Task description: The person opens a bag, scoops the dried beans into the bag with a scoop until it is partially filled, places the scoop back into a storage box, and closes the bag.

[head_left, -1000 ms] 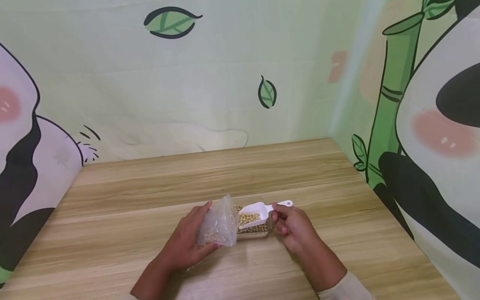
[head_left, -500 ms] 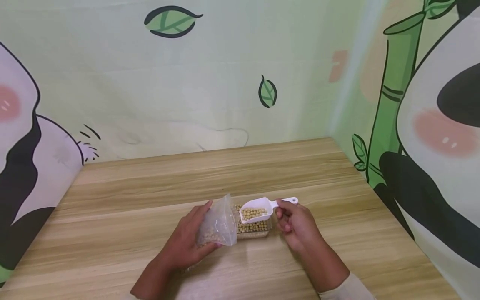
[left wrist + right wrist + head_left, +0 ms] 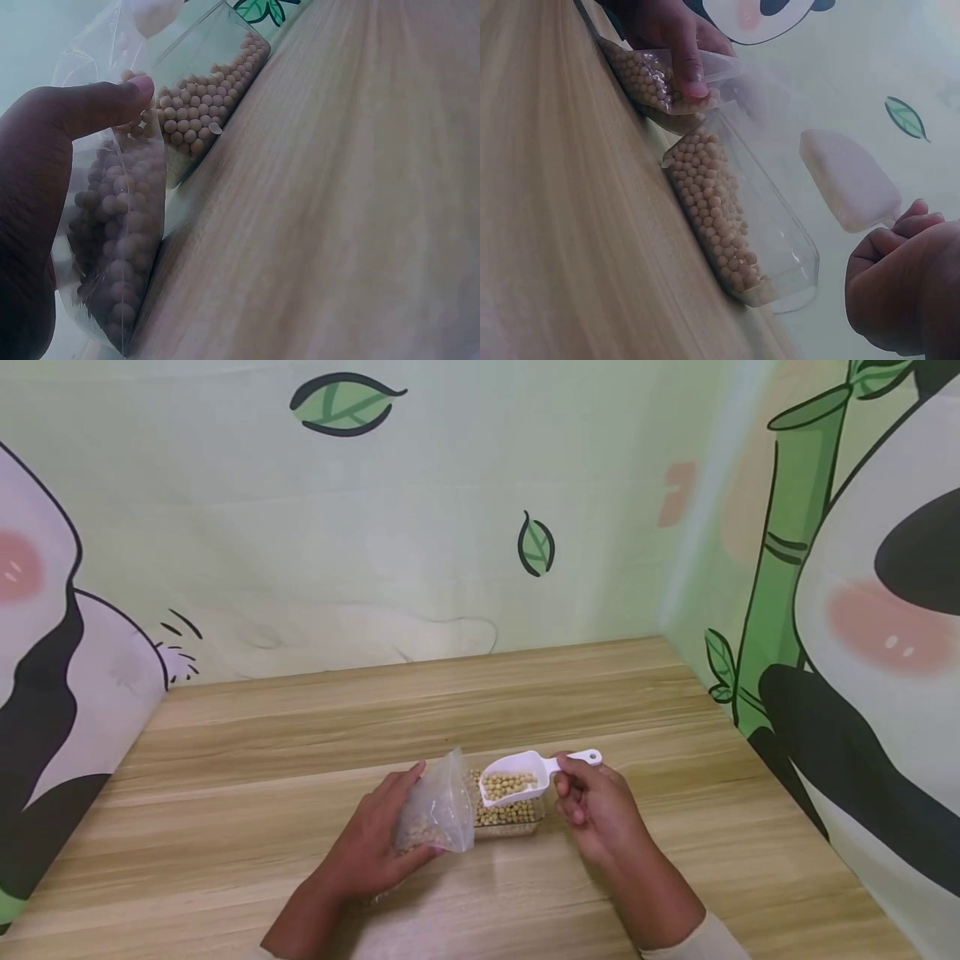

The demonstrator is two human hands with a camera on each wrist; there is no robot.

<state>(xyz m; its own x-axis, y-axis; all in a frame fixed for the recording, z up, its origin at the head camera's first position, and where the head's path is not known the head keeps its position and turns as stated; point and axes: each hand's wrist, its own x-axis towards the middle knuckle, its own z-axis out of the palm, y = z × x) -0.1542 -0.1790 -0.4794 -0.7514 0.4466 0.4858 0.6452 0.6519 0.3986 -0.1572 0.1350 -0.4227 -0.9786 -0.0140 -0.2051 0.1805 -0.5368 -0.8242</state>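
Observation:
My right hand (image 3: 603,814) pinches the handle of a white scoop (image 3: 534,763). Soybeans (image 3: 507,785) lie in the scoop's bowl. Below it on the table stands a clear plastic box (image 3: 780,225), partly filled with soybeans (image 3: 709,199); the right wrist view shows the scoop apart from the box, above it. On the left, my left hand (image 3: 372,842) holds a clear plastic bag (image 3: 442,814) around its side, thumb in front. More soybeans (image 3: 120,232) fill the bag's lower part. Its mouth leans toward the box and hides the box's left end in the head view.
The wooden table (image 3: 300,735) runs back to a pale green cloth backdrop (image 3: 450,510) with printed leaves, pandas and bamboo. A second such wall (image 3: 862,635) bounds the right side.
My right hand has raised the scoop and moved it slightly right, turning its bowl from tip-down toward level. The left hand, bag and box have stayed put.

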